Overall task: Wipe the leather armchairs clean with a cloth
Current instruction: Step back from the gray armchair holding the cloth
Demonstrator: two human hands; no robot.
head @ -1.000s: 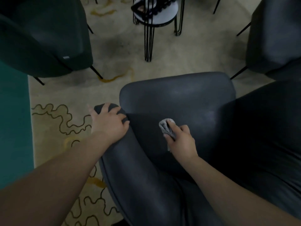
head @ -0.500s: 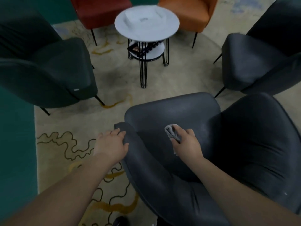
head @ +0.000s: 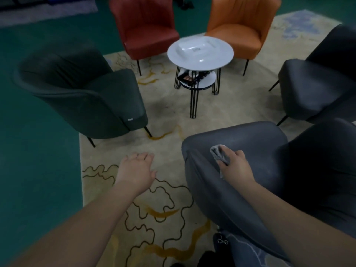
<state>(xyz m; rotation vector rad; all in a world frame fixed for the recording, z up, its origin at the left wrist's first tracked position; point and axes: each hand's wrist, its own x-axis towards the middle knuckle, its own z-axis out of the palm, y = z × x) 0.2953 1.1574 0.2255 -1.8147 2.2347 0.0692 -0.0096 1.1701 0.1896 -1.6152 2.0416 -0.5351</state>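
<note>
A dark grey leather armchair stands right below me at the lower right. My right hand grips a small grey cloth and holds it against the seat near the chair's left arm. My left hand hovers over the rug to the left of the chair, fingers loosely spread, touching nothing.
A dark green armchair stands at the left, another grey armchair at the right. A red chair and an orange chair flank a round white side table on black wire legs. A beige patterned rug covers the floor.
My left hand has come off the chair's arm and moved left over the rug. The view has tilted up, showing more of the room. My right hand still holds the cloth on the seat.
</note>
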